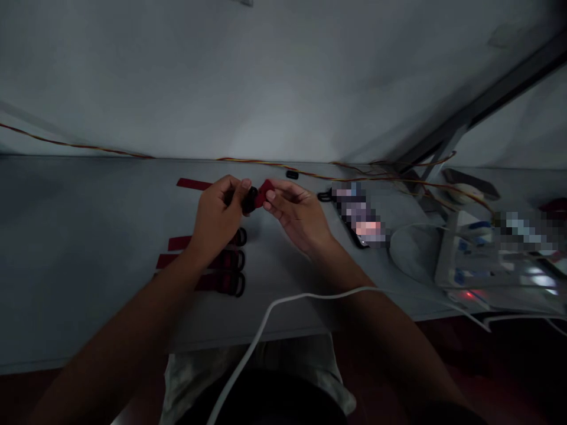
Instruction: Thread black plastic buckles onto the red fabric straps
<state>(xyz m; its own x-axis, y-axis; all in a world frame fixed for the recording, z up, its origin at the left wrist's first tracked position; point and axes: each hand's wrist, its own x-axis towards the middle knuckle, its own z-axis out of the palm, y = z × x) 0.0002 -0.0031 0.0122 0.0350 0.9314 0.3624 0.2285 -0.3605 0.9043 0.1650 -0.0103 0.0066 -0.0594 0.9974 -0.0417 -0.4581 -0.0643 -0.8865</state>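
My left hand (pixel 219 209) is closed, its thumb and fingers pinching a black ring-like buckle (pixel 250 200). Right against the buckle is the folded end of a red strap (pixel 264 193), held between the thumb and fingers of my right hand (pixel 301 212). Behind my left hand a red strip (pixel 194 183) sticks out to the left; whether it belongs to the held strap I cannot tell. Below my left wrist lie several red straps (pixel 179 242) in a row, each with black rings (pixel 240 260) at its right end. My left forearm hides parts of them.
A phone (pixel 361 218) lies to the right, with a black ring (pixel 325 196) by its top. A small black piece (pixel 292 175) sits near the wall. Twisted wires (pixel 266 164) run along the wall. A white cable (pixel 305 295) crosses my right forearm. Far right stands a light-coloured holder (pixel 447 260).
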